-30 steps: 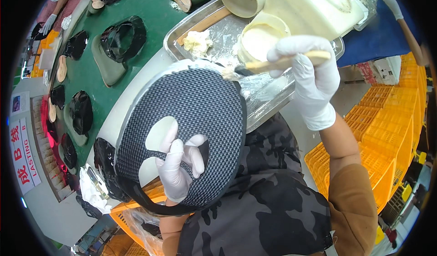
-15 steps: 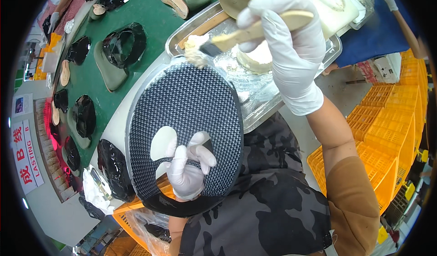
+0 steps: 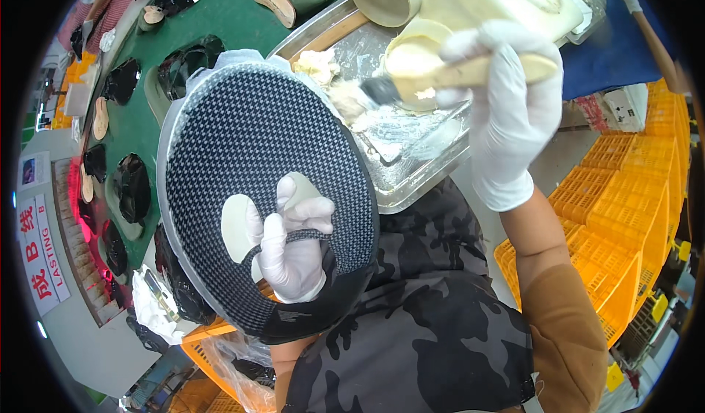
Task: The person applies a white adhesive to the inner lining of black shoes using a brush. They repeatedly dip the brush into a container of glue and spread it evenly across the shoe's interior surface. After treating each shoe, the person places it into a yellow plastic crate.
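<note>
Head view, the only one. The patterned piece (image 3: 264, 119) lies at 9 o'clock of mid-view: a big oval of dark-and-white lining, pale along its upper edge, black along its lower rim, lining facing me. My left hand (image 3: 297, 262), gloved white, sits low inside it, thumb and fingers curled about a narrow dark strip (image 3: 308, 234) of it. My right hand (image 3: 525, 104), at 2 o'clock, has its fingers closed on the wooden handle of a brush (image 3: 420, 82); the blurred bristles point to 9 o'clock over a metal tray (image 3: 396, 174). Cannot tell whether they touch the piece's edge. A cup (image 3: 424, 31) of pale paste stands in the tray.

Handling, my judgement: light, pliable, easily bowed, the rim a little stiffer, not fragile. Pale edge probably tacky. Best hold: from within, on the strip, gloves off that edge; brush by mid-handle.
</note>
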